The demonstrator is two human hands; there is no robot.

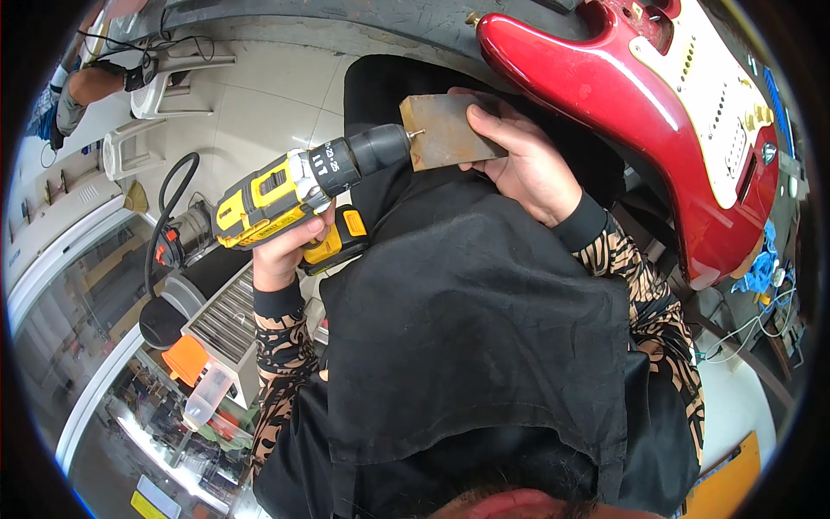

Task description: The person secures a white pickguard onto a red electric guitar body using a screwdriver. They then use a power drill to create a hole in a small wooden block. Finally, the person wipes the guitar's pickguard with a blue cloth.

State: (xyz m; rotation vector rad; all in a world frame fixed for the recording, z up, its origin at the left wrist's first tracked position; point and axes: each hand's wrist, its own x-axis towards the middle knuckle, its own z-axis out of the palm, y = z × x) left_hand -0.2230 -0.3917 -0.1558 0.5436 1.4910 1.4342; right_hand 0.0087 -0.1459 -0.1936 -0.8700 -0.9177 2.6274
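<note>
My left hand (287,251) is wrapped round the grip of a yellow and black cordless drill (270,197), which points to the right. From its black chuck (380,149) a short thin metal bit (418,133) sticks out and meets, or nearly meets, the left edge of a flat rectangular block (441,131). Whether the tip touches I cannot tell. The block is grey-brown, worn looking, and held up over my lap. Thumb on its face and fingers behind it, my right hand (532,169) grips its right end.
A red electric guitar body (596,99) with a cream pickguard lies at the upper right on a dark bench (389,19). My black apron (475,311) covers my lap. At the left are a slatted grey unit (232,320), an orange container (184,359) and white chairs (160,95). Another person's leg (95,84) shows far left.
</note>
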